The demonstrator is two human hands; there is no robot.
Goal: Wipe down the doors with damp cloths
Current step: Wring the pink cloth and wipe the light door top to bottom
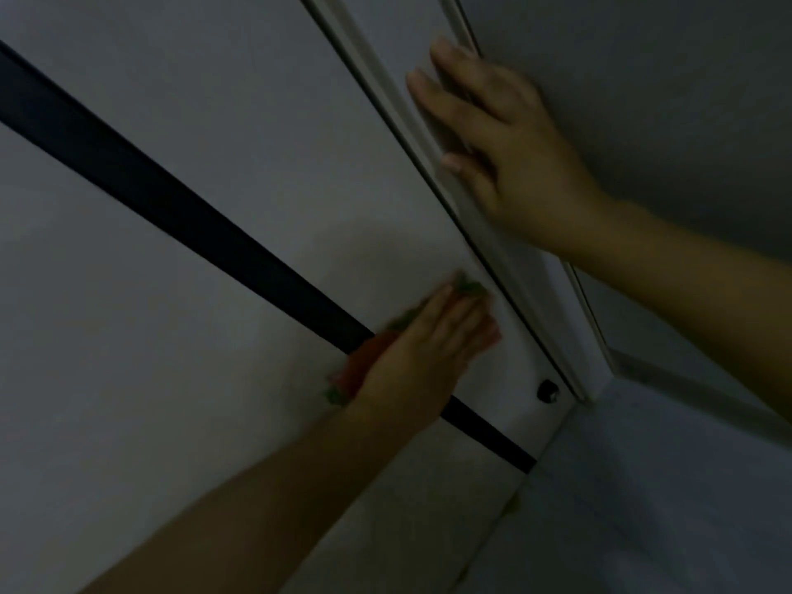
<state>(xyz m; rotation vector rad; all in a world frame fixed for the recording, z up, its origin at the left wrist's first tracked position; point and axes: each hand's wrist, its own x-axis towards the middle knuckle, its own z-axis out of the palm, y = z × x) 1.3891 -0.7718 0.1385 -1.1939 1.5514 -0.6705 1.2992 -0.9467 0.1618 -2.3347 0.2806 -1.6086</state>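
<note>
The view is dim and tilted. A pale door panel [240,135] fills the left and centre, crossed by a black strip [163,199]. My left hand [424,349] lies flat with straight fingers on a red and green cloth [368,358], pressing it against the panel over the strip. The cloth is mostly hidden under the palm and looks blurred. My right hand [501,143] rests on the door's edge [385,87] higher up, its fingers wrapped round the edge and the thumb on the front.
A small dark round fitting [547,391] sits near the door's lower corner. A grey wall [664,100] stands to the right of the door edge. A pale floor [643,508] lies at the bottom right.
</note>
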